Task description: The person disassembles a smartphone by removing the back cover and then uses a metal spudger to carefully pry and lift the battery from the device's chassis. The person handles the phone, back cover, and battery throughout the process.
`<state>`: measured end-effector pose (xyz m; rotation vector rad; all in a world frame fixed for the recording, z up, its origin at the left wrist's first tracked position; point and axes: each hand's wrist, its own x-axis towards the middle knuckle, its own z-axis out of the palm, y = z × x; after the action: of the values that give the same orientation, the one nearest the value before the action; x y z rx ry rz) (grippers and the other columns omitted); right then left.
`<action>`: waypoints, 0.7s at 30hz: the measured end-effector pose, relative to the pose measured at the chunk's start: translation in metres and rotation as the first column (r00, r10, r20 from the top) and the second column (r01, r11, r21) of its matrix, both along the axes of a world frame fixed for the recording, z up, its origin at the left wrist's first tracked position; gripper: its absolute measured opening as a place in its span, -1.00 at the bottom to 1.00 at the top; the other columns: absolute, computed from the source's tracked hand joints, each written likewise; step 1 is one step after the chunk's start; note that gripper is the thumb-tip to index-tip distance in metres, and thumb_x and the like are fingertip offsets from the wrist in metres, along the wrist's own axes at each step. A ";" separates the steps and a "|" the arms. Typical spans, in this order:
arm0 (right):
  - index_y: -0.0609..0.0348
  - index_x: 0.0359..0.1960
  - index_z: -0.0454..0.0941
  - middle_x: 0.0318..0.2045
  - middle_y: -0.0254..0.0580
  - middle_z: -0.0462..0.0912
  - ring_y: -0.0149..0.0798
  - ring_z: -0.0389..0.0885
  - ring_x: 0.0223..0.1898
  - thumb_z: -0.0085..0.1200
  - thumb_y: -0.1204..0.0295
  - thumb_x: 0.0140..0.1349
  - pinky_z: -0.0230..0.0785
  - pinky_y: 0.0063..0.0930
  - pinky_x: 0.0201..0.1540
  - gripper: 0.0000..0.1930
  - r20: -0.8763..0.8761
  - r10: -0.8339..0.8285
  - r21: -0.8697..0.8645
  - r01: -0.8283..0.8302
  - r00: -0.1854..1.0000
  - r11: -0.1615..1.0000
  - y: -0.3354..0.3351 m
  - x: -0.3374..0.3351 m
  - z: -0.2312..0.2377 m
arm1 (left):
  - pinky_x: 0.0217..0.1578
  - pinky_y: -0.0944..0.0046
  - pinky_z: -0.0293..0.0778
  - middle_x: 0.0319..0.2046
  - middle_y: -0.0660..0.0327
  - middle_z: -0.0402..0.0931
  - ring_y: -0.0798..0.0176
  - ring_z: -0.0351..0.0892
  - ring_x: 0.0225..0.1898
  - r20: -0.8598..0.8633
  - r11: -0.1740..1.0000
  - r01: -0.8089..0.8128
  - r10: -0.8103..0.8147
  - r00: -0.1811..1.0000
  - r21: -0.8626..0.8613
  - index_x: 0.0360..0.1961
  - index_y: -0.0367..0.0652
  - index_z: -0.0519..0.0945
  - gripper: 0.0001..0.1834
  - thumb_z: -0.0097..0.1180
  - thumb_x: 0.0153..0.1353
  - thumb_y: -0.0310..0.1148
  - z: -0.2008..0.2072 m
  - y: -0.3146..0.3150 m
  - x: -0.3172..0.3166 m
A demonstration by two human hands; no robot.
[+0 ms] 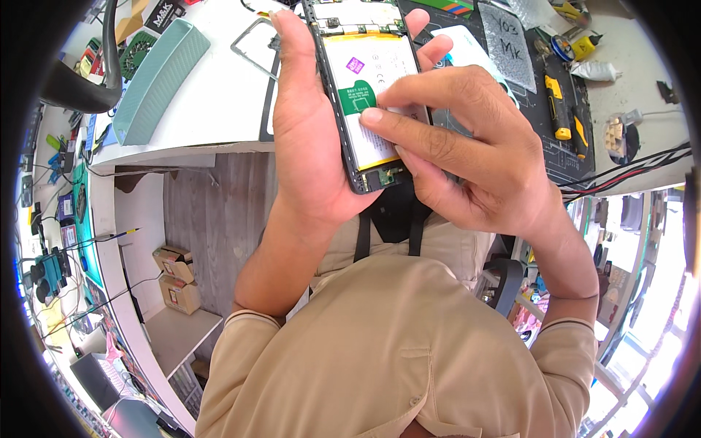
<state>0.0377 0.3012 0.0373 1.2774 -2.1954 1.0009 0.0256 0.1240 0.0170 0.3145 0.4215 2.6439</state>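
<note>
My left hand (310, 139) is closed around an opened smartphone (354, 164), its thumb along the left edge and fingertips showing past the right edge. The phone's back cover is off, so the white battery (380, 62) is bare, with circuit parts above and below it. On the battery are a green label (356, 97) and a small purple sticker (355, 66). My right hand (475, 146) reaches over the phone from the right. Its index and middle fingertips touch the battery by the green label. The right thumb lies apart from them, near the phone's lower right edge.
A pale green tray (161, 80) and a thin empty phone frame (257, 47) lie on the white bench. To the right, yellow-and-black tools (557, 109) rest on a dark mat (537, 150). Cables (635, 174) cross the bench's right edge. Small cardboard boxes (179, 292) stand on a low shelf.
</note>
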 end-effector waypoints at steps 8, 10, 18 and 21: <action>0.32 -0.05 0.75 -0.09 -0.04 0.72 -0.10 0.68 -0.10 0.20 0.58 0.27 0.52 -0.28 0.06 -0.76 0.126 -0.035 -0.085 0.046 0.991 0.995 0.012 0.007 0.003 | 0.29 -0.14 0.58 0.42 -0.15 0.40 -0.16 0.49 0.40 -0.033 0.977 -0.155 0.162 0.986 0.147 0.56 -0.19 0.20 -0.10 -0.25 0.57 0.37 -0.010 0.005 -0.003; 0.38 0.18 0.62 -0.05 -0.12 0.73 -0.29 0.65 0.01 0.07 0.41 0.53 0.44 -0.34 0.18 -0.67 0.382 -0.206 -0.217 0.304 0.901 0.928 0.013 0.014 -0.008 | 0.30 -0.21 0.56 0.46 -0.17 0.34 -0.21 0.44 0.45 -0.011 0.971 -0.233 0.234 0.972 0.046 0.59 -0.16 0.18 -0.12 -0.26 0.58 0.35 0.006 0.007 -0.003; 0.37 0.20 0.62 -0.12 -0.25 0.75 -0.47 0.69 -0.19 0.20 0.34 0.56 0.58 -0.52 -0.12 -0.65 0.799 0.495 -0.601 0.457 0.341 0.655 -0.012 0.027 -0.038 | 0.52 -0.11 0.27 0.67 -0.05 0.01 -0.14 0.10 0.64 -0.258 0.824 -0.514 0.456 0.852 -0.238 0.68 -0.13 0.06 0.01 -0.39 0.54 0.46 -0.011 0.012 0.000; 0.29 0.13 0.68 -0.16 -0.39 0.74 -0.60 0.59 -0.25 0.28 0.26 0.50 0.47 -0.63 -0.13 -0.65 0.843 0.357 -0.535 0.560 0.402 0.633 -0.002 0.013 -0.038 | 0.60 -0.15 0.04 0.70 -0.03 -0.11 -0.16 0.01 0.66 -0.149 0.892 -0.438 0.421 0.895 -0.113 0.70 0.01 0.05 0.02 -0.43 0.50 0.53 -0.025 -0.002 0.009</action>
<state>0.0503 0.2988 -0.0006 -0.0175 -1.8304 2.7009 0.0349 0.1222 -0.0081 0.3711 0.8015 3.0107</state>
